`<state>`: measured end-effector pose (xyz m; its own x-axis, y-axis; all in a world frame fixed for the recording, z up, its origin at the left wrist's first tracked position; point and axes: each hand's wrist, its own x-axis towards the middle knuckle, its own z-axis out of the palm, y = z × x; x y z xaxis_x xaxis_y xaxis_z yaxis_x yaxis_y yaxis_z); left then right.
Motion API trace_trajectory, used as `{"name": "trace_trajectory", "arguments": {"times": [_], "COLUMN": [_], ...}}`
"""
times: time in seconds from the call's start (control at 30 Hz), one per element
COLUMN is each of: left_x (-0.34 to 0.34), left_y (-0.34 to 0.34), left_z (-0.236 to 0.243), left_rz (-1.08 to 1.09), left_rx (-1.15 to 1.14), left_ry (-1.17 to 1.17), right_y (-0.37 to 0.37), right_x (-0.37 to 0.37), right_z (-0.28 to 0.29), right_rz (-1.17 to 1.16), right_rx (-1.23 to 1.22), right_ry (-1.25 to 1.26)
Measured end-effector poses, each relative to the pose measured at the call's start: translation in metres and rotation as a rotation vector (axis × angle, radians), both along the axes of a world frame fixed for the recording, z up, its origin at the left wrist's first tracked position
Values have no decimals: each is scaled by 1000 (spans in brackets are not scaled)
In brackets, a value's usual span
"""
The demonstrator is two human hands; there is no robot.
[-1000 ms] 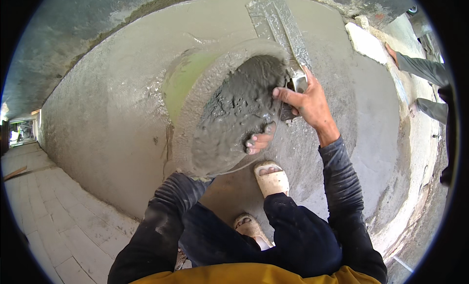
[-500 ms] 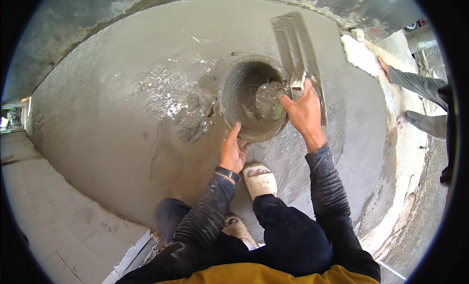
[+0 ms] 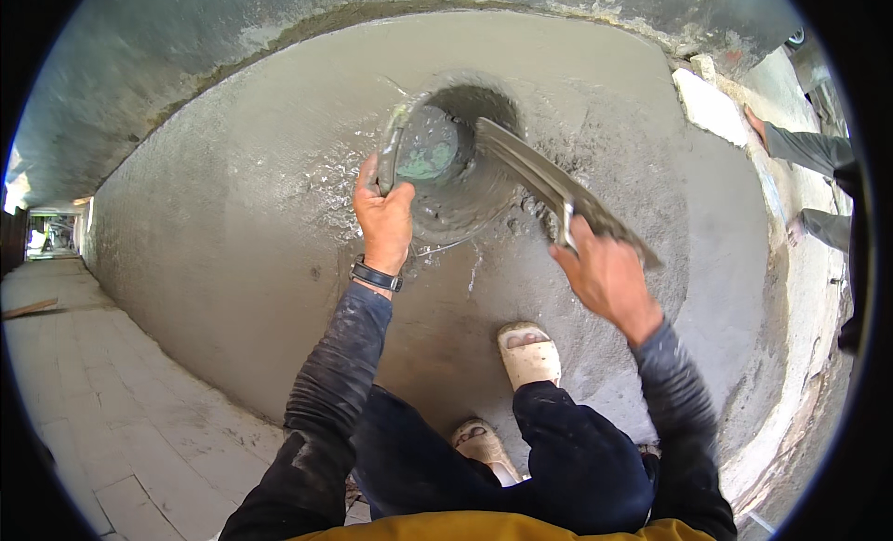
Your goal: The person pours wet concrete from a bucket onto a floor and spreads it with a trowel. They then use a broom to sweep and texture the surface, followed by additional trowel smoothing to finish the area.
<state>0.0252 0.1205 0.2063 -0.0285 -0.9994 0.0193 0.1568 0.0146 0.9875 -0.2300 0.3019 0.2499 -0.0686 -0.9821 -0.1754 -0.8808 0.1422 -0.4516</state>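
Note:
A cement-smeared bucket (image 3: 458,217) sits tilted on the wet grey mortar, its mouth facing me and a greenish patch showing inside. My left hand (image 3: 383,217) is closed on the bucket's left rim, thumb on the near side. In my right hand (image 3: 606,276) is a long plastering trowel (image 3: 535,172), gripped by its handle. The blade slants, with its far end at the right side of the bucket's mouth. Loose lumps of mortar lie beside the bucket, under the blade.
Fresh smooth mortar (image 3: 251,225) spreads around my sandals (image 3: 530,355). A dark wall (image 3: 186,85) curves along the far side. Pale paving (image 3: 121,392) lies at the left. On the right, another person's hand (image 3: 755,124) rests by a broken white slab (image 3: 712,106).
My left hand moved from the bucket's near side up to its left rim, and the bucket tipped. The trowel swung from upright to a slant, lower right, at the mouth.

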Motion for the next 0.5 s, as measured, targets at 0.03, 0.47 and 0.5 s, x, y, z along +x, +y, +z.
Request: {"name": "trace_trajectory", "arguments": {"times": [0.03, 0.47, 0.5], "left_x": [1, 4, 6], "left_y": [1, -17, -20], "left_z": [2, 21, 23], "left_rz": [-43, -330, -281], "left_rx": [-2, 132, 129], "left_ry": [-83, -359, -326], "right_y": [-17, -99, -94], "right_x": [-2, 76, 70], "right_z": [2, 32, 34], "right_rz": [78, 773, 737], "right_rx": [-7, -172, -110], "right_ry": [120, 738, 737]}}
